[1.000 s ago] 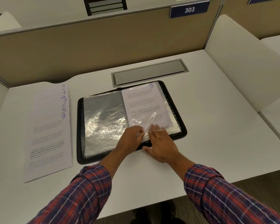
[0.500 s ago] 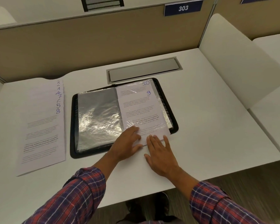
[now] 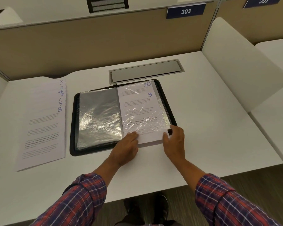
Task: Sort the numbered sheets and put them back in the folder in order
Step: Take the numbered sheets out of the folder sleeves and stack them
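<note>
A black zip folder [image 3: 72, 124] lies open on the desk, its left clear sleeve [image 3: 98, 118] empty. In the right sleeve, sheet 9 [image 3: 137, 105] is slid partway out toward me, so its bottom edge pokes past the folder's front rim. Sheet 10 [image 3: 147, 84] shows above it. My left hand [image 3: 126, 147] presses its fingertips on the sleeve's lower edge at the sheet's bottom left. My right hand [image 3: 175, 141] pinches the bottom right corner of sheet 9 between thumb and fingers. A fanned stack of numbered sheets [image 3: 42, 121], with 8 on top, lies left of the folder.
A grey cable hatch [image 3: 145, 70] is set into the desk just behind the folder. A tan partition [image 3: 104, 38] closes the back, and a white side panel [image 3: 238, 62] stands to the right. The desk's front edge runs just behind my forearms.
Sheet 9 has slid toward me out of the sleeve, uncovering the number 10 behind it. My right hand moved from below the sheet to its bottom right corner.
</note>
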Demonstrator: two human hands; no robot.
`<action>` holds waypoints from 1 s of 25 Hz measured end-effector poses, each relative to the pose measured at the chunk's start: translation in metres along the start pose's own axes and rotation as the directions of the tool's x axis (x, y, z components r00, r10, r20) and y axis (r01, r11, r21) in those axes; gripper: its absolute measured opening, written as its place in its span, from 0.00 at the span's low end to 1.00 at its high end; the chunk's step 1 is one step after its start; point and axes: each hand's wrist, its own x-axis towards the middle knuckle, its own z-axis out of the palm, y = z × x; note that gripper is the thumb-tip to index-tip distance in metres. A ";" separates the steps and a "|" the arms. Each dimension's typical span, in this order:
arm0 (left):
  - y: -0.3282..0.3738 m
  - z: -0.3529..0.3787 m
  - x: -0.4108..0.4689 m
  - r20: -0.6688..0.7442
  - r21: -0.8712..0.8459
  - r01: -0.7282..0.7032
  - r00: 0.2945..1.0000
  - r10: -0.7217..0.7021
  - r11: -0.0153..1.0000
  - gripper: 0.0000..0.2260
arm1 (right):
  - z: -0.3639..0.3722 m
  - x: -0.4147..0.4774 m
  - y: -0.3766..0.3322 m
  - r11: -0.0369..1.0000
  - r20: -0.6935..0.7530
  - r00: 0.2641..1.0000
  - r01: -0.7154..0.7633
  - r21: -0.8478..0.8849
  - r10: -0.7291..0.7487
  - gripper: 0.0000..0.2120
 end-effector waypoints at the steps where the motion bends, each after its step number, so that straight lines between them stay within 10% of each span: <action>1: 0.004 0.000 -0.003 0.002 -0.002 -0.007 1.000 0.007 1.000 0.09 | -0.004 0.006 -0.002 0.996 0.019 0.997 -0.070 0.051 0.069 0.17; 9: 0.055 -0.007 -0.046 0.157 0.013 -0.072 0.985 0.069 0.997 0.12 | -0.019 0.039 -0.010 0.914 0.205 0.909 -0.390 0.110 0.363 0.17; 20: 0.091 -0.018 -0.089 0.200 -0.209 -0.056 0.975 0.099 0.976 0.11 | -0.014 0.044 0.000 0.887 0.289 0.886 -0.423 0.184 0.363 0.10; 23: 0.095 -0.025 -0.083 0.015 -0.314 0.196 0.979 -0.201 0.929 0.16 | -0.011 0.039 0.003 0.898 0.314 0.882 -0.412 0.154 0.351 0.05; 25: 0.094 -0.033 -0.066 -0.022 -0.464 0.537 0.788 -0.615 0.704 0.16 | -0.010 0.035 0.004 0.896 0.331 0.878 -0.414 0.162 0.346 0.02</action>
